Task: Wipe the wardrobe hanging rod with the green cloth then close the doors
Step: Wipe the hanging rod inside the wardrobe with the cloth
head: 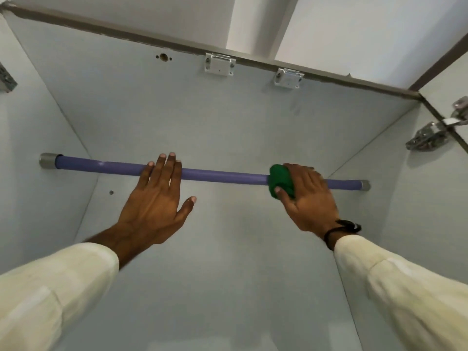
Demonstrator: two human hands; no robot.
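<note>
A purple hanging rod (222, 176) runs left to right across the inside of the wardrobe, held by grey end brackets. My right hand (307, 196) grips the green cloth (279, 179), which is wrapped around the rod right of its middle. My left hand (157, 198) rests over the rod left of its middle, fingers hooked loosely over it, thumb apart below. The rod behind both hands is hidden.
The wardrobe's pale top panel (228, 110) carries two white catches (219, 64) near the front edge. A metal door hinge (428, 136) sits on the right wall and another (6, 79) on the left. The doors themselves are out of view.
</note>
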